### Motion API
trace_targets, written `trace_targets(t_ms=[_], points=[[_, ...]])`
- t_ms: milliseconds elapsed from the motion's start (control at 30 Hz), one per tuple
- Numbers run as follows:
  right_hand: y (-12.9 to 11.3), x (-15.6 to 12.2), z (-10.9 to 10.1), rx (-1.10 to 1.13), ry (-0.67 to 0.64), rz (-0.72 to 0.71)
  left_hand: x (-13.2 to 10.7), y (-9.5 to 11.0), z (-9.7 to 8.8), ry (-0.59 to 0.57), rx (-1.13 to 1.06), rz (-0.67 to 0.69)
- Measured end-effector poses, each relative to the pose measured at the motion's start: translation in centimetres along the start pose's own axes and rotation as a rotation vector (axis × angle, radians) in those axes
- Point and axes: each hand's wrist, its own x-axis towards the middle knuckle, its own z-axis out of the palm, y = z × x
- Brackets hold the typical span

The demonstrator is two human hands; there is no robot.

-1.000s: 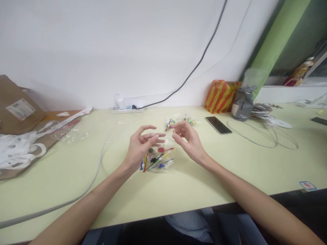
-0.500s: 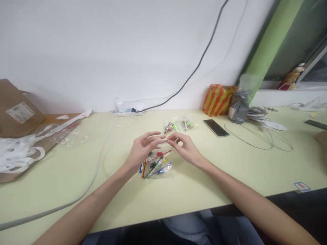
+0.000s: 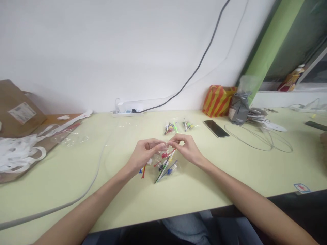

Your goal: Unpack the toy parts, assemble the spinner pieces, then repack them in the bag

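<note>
Between my two hands hangs a clear plastic bag (image 3: 167, 163) with small coloured plastic sticks and round pieces inside. My left hand (image 3: 149, 149) pinches the top of the bag with thumb and fingers. Close beside it, my right hand (image 3: 185, 147) grips the same top edge, fingertips nearly touching the left ones. Below my left hand lie a few coloured plastic sticks (image 3: 143, 171), red, blue and yellow, partly hidden by the hand. Behind my hands lie two small clusters of similar pieces, the left cluster (image 3: 170, 128) and the right cluster (image 3: 187, 125), apparently in clear bags.
A phone (image 3: 216, 128) lies right of the clusters, with a thin looped cable (image 3: 251, 144) beyond it. A striped bag (image 3: 218, 100) and a grey bag (image 3: 238, 107) stand by the wall. White straps (image 3: 22, 153) and a brown paper bag (image 3: 20, 109) are at left. A power strip (image 3: 127, 113) sits at the back.
My left fingers have closed onto the bag's top. The bag has lifted and shifted slightly right, its pieces now hanging more upright, while some sticks stay behind on the left.
</note>
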Motion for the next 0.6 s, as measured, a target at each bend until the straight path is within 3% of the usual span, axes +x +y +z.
trace_targets(t_ms=[167, 367, 467, 600], points=[[-1.2, 0.4, -0.2, 0.042, 0.043, -0.055, -0.1, 0.3, -0.2, 0.057, 0.012, 0.027], [1.2, 1.6, -2.1, 0.141, 0.310, 0.019, 1.5, 1.2, -2.7, 0.342, -0.126, 0.066], [2.9, 1.9, -2.8, 0.128, 0.366, 0.075, 4.2, 1.7, -3.9, 0.291, -0.003, 0.031], [3.9, 1.9, -2.6, 0.106, 0.361, 0.101, 9.5, 1.1, -5.0, 0.211, 0.174, 0.014]])
